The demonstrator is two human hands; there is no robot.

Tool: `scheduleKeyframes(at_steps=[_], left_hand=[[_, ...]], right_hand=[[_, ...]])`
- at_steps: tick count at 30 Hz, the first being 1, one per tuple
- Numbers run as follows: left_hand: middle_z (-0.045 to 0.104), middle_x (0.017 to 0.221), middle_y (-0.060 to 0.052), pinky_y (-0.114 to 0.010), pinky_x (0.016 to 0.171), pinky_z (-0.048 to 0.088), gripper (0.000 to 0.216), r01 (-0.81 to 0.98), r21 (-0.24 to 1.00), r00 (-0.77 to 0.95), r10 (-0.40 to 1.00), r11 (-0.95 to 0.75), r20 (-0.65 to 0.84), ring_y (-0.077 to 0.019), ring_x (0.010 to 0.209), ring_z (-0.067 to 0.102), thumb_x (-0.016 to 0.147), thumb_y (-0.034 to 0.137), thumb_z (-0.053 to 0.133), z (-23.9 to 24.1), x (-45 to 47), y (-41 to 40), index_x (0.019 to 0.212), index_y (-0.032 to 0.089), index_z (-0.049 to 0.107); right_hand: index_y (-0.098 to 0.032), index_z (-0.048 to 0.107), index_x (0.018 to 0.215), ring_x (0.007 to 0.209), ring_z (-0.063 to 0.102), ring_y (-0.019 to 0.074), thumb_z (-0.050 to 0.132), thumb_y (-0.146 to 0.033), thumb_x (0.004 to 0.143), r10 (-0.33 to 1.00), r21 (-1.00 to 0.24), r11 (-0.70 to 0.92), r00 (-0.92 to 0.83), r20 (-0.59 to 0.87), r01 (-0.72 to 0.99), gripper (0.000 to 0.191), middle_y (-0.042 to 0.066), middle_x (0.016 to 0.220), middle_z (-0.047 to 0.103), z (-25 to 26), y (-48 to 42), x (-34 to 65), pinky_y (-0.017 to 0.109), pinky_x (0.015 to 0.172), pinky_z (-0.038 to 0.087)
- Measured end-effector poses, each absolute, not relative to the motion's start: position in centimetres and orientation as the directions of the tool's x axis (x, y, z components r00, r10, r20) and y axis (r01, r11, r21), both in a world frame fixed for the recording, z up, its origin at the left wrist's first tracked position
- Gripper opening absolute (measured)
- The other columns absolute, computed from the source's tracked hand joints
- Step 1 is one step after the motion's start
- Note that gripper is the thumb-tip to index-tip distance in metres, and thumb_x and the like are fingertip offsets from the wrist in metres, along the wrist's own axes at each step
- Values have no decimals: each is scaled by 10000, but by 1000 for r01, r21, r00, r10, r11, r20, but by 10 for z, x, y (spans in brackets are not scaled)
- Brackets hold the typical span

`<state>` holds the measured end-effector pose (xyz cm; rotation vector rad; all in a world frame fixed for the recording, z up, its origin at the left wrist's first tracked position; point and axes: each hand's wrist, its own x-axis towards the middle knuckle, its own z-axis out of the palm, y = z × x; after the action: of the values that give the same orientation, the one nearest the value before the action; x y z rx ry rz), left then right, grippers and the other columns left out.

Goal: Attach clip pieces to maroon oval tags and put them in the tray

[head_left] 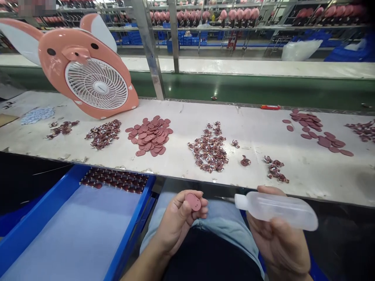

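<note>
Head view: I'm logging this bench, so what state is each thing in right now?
Left hand: pinching a pink oval piece.
Right hand: gripping a clear squeeze bottle, lying sideways, nozzle toward the piece.
Pig-shaped fan: tilted on the bench.
Oval pieces: loose pile.
Blue tray: finished pieces in rows at its far end.
</note>
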<state>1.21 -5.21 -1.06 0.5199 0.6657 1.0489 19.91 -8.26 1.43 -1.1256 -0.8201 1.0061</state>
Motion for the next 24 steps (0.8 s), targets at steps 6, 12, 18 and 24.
scheduleKeyframes(at_steps=[6,12,18,24], left_hand=[[739,738,-5,-205,676,498,385,-611,661,418,886,436,-199,-100,659,641,671,500,768,-11,9,-39,945,232,739],[748,787,-13,-250,690,502,350,-564,714,453,878,415,-152,-132,720,652,729,481,726,-18,-1,-30,1002,263,743],[757,835,-17,-234,671,490,375,-573,718,438,888,394,-138,-140,753,663,723,496,727,-27,-3,-27,1014,259,734],[761,824,3,-200,693,488,366,-576,718,430,892,390,-140,-108,739,653,720,488,733,-23,-5,-27,1005,259,738]], right_hand=[[-276,615,1008,407,404,132,669,-613,761,932,-954,158,358,59,-254,421,-15,524,491,24,-75,180,267,379,289],[-314,624,1021,494,481,179,622,-583,817,948,-984,179,271,165,-25,338,47,700,546,22,-64,169,308,423,359],[-236,603,1092,515,528,165,596,-508,861,942,-956,292,165,293,32,357,43,774,591,14,-59,177,285,408,403],[-207,613,1067,502,521,157,625,-495,843,934,-958,288,216,285,22,364,31,757,601,11,-60,170,292,405,368]])
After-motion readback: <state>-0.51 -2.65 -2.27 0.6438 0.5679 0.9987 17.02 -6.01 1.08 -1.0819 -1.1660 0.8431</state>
